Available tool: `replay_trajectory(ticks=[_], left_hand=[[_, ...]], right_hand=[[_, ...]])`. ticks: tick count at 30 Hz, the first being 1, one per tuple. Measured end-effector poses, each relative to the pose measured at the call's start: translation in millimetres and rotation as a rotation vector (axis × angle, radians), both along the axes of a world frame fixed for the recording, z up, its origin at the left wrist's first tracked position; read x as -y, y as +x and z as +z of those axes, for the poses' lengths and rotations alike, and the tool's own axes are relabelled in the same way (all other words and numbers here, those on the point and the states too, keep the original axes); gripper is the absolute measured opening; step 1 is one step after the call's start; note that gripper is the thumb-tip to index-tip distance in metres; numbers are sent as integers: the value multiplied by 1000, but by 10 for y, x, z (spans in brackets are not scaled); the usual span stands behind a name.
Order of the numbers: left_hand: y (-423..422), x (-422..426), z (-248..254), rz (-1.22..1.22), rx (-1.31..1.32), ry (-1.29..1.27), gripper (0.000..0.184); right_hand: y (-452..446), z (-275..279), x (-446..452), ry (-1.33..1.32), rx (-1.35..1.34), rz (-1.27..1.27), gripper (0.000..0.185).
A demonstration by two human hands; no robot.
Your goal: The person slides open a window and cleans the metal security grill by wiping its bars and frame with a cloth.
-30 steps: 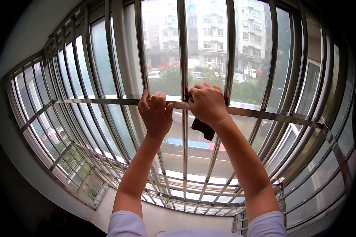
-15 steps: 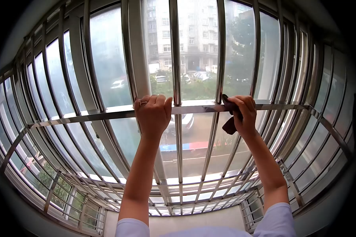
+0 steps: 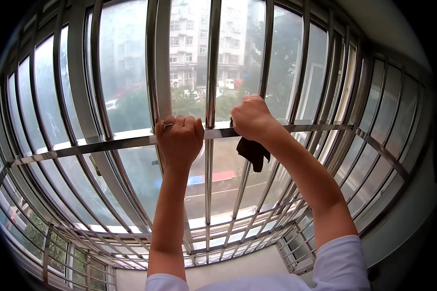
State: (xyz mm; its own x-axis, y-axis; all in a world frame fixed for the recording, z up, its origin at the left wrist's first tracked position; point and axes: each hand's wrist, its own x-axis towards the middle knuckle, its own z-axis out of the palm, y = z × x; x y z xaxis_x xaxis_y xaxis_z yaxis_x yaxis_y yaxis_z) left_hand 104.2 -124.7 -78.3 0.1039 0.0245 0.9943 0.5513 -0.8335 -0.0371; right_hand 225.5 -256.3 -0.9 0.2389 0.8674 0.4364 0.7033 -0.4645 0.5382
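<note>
My left hand (image 3: 180, 143) is closed over the flat horizontal metal rail (image 3: 107, 146) of the window bars, with a ring on one finger. To its right, my right hand (image 3: 254, 118) is closed around a dark cloth (image 3: 253, 154), pressed at the rail beside an upright bar (image 3: 267, 53). The cloth's loose end hangs below the rail. The fingertips of both hands are hidden behind the rail or the hand itself.
Upright metal bars (image 3: 211, 63) stand close together in front of the window glass (image 3: 123, 72). Side grilles (image 3: 374, 145) close in at left and right. A pale ledge (image 3: 194, 280) lies below. Outside are a building (image 3: 184, 41), trees and parked vehicles.
My right hand has moved left along the rail with the cloth, and its wrist has turned over. The left hand keeps its hold on the rail. The view has shifted slightly to the right.
</note>
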Motion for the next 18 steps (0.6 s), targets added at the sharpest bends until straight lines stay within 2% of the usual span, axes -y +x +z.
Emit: replay_trajectory(ticks=[4,6,7,8,10,13,17,18], left_hand=[[-34,-11,-42,-1,-41,24,27],[-42,-26,-23,-31,-62,12,26],[-44,-30,-20,-21,-61,20,26],[-42,-26,-25,-17,-72,14,25],[-36,-12,-24,0,-78,12,24],[-16,-10,-23,28,-53,30,23],[39,-22,-49,43,-2,30,24],[40,-25,-47,42,21,55,25]], right_hand=[[152,-173,96,119,43,169,6],[216,-290,182,384,183,444,4],[234,-356,249,440,146,548,2],[247,-439,319,512,163,615,9],[285,-537,512,622,18,730,23],[544,-695,710,760,-22,756,35],[758,-678,617,1256,-326,746,22],[770,-601,567,1215,-348,738,16]])
